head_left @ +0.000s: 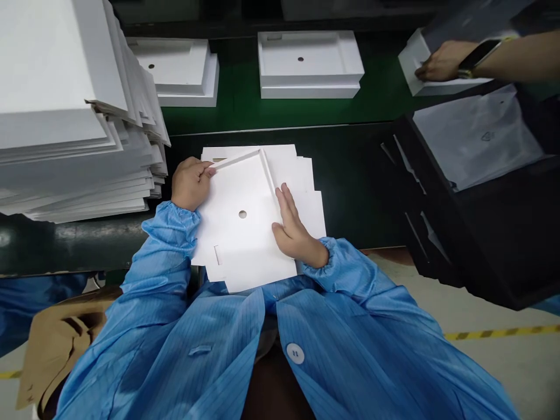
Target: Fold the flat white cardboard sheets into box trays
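Blue coat [367, 344] at six o'clock, white card [247, 242] pinched-tight in left hand [191, 183] at ten, unclenched right hand [298, 233] at three.

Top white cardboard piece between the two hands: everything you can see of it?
The white cardboard piece looks smooth and is partly folded: far and right edges stand as narrow walls, meeting at the far right corner; the near end lies flat. It has a round hole around the middle and a thin slit at near left. It lies slightly turned on other white sheets. The left hand pinches its far left corner; the right hand's fingers rest along the right wall.
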Demonstrator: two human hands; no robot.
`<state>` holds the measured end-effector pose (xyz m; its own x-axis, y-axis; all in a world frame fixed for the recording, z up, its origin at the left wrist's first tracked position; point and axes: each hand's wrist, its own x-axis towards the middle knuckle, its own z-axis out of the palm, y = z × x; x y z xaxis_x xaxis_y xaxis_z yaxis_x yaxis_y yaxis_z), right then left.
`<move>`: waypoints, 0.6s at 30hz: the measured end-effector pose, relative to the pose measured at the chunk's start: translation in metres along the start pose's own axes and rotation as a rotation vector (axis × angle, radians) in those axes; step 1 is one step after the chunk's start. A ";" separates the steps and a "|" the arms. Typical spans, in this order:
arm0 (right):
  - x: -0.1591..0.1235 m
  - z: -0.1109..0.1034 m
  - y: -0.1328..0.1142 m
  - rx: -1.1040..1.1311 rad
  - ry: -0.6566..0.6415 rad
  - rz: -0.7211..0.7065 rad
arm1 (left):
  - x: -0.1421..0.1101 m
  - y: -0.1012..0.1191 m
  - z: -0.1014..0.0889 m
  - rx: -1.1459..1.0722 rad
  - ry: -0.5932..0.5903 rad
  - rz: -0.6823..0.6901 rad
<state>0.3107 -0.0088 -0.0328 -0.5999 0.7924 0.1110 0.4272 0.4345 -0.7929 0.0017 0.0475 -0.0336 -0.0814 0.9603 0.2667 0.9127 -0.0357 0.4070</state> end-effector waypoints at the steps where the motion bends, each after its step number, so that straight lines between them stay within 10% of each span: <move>1: -0.001 0.000 -0.002 -0.010 0.008 0.008 | -0.001 0.000 0.000 -0.002 -0.004 -0.001; 12: 0.002 -0.028 -0.012 -0.216 -0.054 -0.194 | -0.001 0.003 -0.010 0.013 -0.110 0.082; 18: 0.050 -0.035 0.027 -0.267 0.012 0.012 | -0.004 0.006 -0.013 0.043 -0.141 0.086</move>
<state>0.3161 0.0579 -0.0273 -0.5863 0.8025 0.1107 0.5986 0.5212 -0.6084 0.0025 0.0397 -0.0204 0.0518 0.9836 0.1726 0.9304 -0.1103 0.3495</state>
